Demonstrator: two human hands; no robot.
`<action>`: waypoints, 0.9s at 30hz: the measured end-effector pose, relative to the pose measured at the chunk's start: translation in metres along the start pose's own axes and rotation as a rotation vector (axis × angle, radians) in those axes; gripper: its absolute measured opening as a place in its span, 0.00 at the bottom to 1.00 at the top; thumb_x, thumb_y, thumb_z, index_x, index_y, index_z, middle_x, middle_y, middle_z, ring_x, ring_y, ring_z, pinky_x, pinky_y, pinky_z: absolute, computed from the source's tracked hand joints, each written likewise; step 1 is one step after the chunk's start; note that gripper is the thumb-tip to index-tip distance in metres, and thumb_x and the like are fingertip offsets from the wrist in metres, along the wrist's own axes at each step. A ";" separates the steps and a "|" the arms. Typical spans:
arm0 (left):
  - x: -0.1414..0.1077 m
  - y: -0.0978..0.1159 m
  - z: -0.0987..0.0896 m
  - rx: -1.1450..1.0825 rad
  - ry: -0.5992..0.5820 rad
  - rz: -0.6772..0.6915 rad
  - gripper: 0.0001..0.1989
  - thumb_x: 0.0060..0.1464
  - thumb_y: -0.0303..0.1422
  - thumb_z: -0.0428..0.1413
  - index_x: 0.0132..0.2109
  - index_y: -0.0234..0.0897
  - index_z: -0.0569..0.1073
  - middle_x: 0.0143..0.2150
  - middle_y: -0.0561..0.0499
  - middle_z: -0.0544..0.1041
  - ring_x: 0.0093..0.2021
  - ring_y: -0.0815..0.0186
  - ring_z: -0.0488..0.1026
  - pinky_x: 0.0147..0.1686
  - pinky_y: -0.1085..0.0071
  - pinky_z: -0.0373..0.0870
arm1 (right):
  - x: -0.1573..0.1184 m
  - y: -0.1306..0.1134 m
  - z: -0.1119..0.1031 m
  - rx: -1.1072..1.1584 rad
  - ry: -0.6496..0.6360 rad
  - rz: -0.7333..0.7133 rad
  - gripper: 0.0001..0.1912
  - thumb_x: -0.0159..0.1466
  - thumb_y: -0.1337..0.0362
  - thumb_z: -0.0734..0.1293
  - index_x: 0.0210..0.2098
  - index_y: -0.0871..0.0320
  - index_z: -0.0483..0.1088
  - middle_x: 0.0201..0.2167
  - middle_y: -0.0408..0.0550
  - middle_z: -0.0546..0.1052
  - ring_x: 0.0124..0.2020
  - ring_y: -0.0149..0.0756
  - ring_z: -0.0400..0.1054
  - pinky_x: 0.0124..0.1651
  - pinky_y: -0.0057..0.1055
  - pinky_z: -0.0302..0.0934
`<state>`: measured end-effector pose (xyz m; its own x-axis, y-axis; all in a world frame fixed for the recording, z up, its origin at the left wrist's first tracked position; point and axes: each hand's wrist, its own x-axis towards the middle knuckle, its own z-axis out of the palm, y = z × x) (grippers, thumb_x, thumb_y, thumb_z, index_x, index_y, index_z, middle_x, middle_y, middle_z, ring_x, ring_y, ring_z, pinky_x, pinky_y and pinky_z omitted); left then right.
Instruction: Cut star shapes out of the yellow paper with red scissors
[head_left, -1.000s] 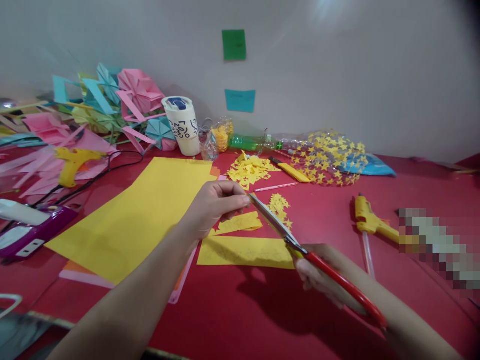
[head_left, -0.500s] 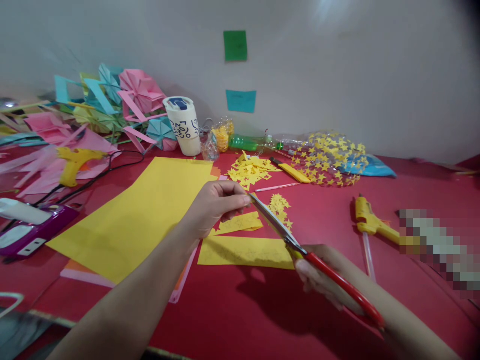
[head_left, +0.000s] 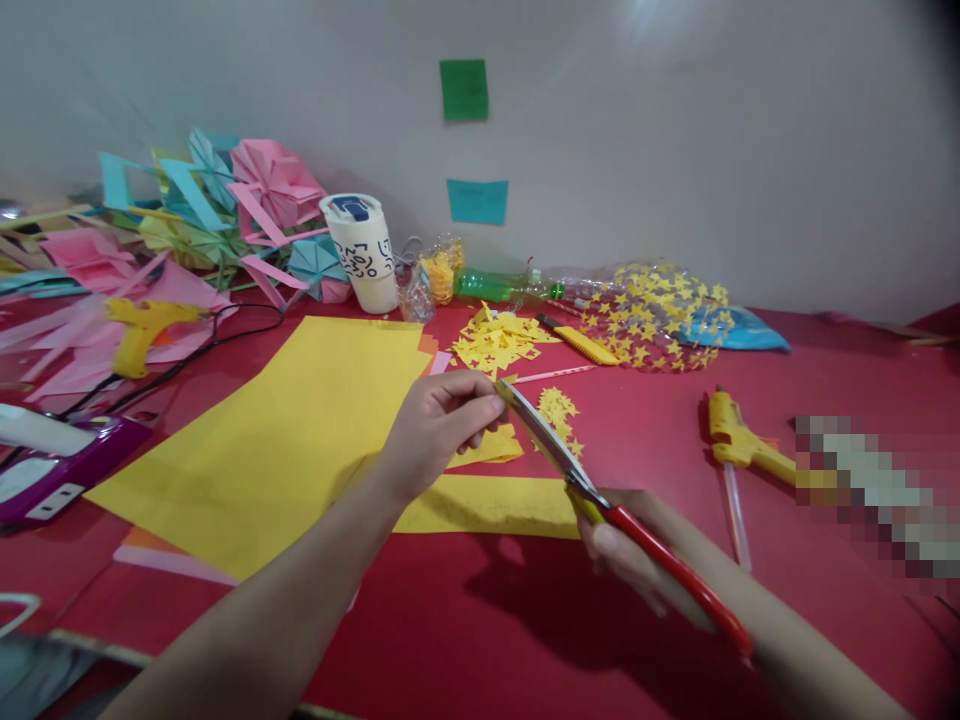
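Note:
Between the thumb and fingers of my left hand [head_left: 446,425] is pinched a small piece of yellow paper [head_left: 507,384]. My right hand [head_left: 641,555] grips red-handled scissors [head_left: 551,445], their blade tips against that piece. Under my hands lie a yellow paper strip [head_left: 487,505] with faint drawn marks and a folded yellow strip [head_left: 491,446]. Just beyond the blades sits a small pile of cut yellow stars [head_left: 556,410]. A larger heap of yellow paper scraps [head_left: 499,340] lies farther back. Left of my left hand is a big yellow sheet [head_left: 285,430] over orange and pink sheets.
A yellow glue gun [head_left: 739,435] lies at right, another glue gun [head_left: 142,330] at left near a purple power strip [head_left: 75,470]. A white tumbler [head_left: 364,255], green bottle [head_left: 491,286], yellow cutter knife [head_left: 589,345], star-covered clear plastic [head_left: 652,315] and paper flowers [head_left: 274,185] line the wall.
The view has shifted slightly. My left hand has dipped a little with the yellow piece, which now shows more at the blade tips. The scissors stay at it.

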<state>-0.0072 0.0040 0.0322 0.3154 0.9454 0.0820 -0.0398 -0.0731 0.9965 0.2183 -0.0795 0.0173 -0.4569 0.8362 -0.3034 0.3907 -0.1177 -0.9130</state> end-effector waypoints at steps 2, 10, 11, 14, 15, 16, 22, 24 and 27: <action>0.000 0.000 0.000 0.000 -0.008 -0.007 0.09 0.52 0.32 0.57 0.26 0.35 0.71 0.22 0.56 0.68 0.19 0.76 0.61 0.19 0.77 0.55 | 0.000 0.000 0.000 0.001 -0.008 -0.023 0.31 0.61 0.33 0.58 0.26 0.57 0.59 0.15 0.35 0.59 0.13 0.23 0.52 0.16 0.23 0.41; 0.000 0.003 -0.004 0.032 -0.059 0.008 0.10 0.51 0.31 0.57 0.24 0.35 0.70 0.21 0.56 0.66 0.19 0.75 0.60 0.19 0.77 0.54 | 0.000 -0.001 -0.001 -0.011 -0.008 -0.006 0.30 0.61 0.35 0.60 0.26 0.57 0.60 0.16 0.36 0.60 0.13 0.23 0.52 0.15 0.22 0.43; 0.000 0.004 -0.004 0.033 -0.061 0.008 0.10 0.51 0.31 0.57 0.23 0.35 0.70 0.21 0.56 0.66 0.19 0.75 0.60 0.19 0.77 0.54 | 0.000 -0.001 -0.001 -0.008 -0.005 0.021 0.30 0.60 0.34 0.61 0.26 0.57 0.59 0.16 0.36 0.60 0.13 0.23 0.52 0.15 0.22 0.44; 0.000 0.003 -0.004 0.039 -0.063 0.005 0.10 0.51 0.32 0.57 0.24 0.35 0.70 0.21 0.56 0.66 0.19 0.75 0.60 0.19 0.76 0.54 | -0.001 -0.002 0.000 0.003 0.009 0.105 0.30 0.60 0.35 0.60 0.26 0.56 0.59 0.18 0.36 0.59 0.14 0.23 0.52 0.14 0.22 0.45; 0.000 0.004 -0.004 0.042 -0.062 0.003 0.10 0.51 0.32 0.57 0.24 0.35 0.70 0.21 0.56 0.66 0.19 0.75 0.60 0.19 0.76 0.54 | -0.001 -0.002 0.000 0.004 0.015 0.121 0.29 0.61 0.36 0.60 0.26 0.56 0.59 0.18 0.36 0.60 0.14 0.23 0.52 0.15 0.21 0.45; 0.000 0.004 -0.004 0.045 -0.059 0.003 0.10 0.51 0.32 0.57 0.24 0.35 0.70 0.21 0.55 0.66 0.19 0.75 0.60 0.19 0.76 0.54 | -0.001 -0.003 0.000 0.002 0.018 0.126 0.28 0.61 0.37 0.61 0.26 0.57 0.59 0.19 0.37 0.60 0.14 0.23 0.52 0.15 0.21 0.45; 0.000 0.004 -0.004 0.046 -0.061 0.003 0.10 0.50 0.33 0.57 0.23 0.35 0.70 0.20 0.55 0.66 0.19 0.75 0.60 0.19 0.76 0.53 | -0.002 -0.006 0.001 -0.001 0.041 0.132 0.25 0.62 0.42 0.64 0.24 0.57 0.59 0.19 0.39 0.65 0.13 0.22 0.55 0.14 0.21 0.48; 0.000 0.004 -0.004 0.042 -0.062 -0.001 0.10 0.50 0.33 0.57 0.23 0.35 0.70 0.20 0.55 0.66 0.19 0.75 0.60 0.19 0.76 0.53 | -0.002 -0.007 0.001 0.012 0.047 0.150 0.24 0.62 0.43 0.65 0.25 0.57 0.60 0.20 0.40 0.67 0.13 0.22 0.55 0.14 0.20 0.48; 0.001 0.003 -0.005 0.043 -0.063 -0.007 0.10 0.50 0.33 0.56 0.24 0.35 0.70 0.20 0.55 0.67 0.19 0.75 0.60 0.19 0.76 0.54 | -0.002 -0.008 0.000 0.012 0.045 0.162 0.23 0.61 0.44 0.66 0.25 0.57 0.61 0.21 0.41 0.69 0.13 0.23 0.55 0.13 0.20 0.48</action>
<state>-0.0116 0.0058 0.0355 0.3751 0.9240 0.0749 0.0028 -0.0819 0.9966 0.2156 -0.0802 0.0253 -0.3522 0.8291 -0.4343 0.4467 -0.2589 -0.8564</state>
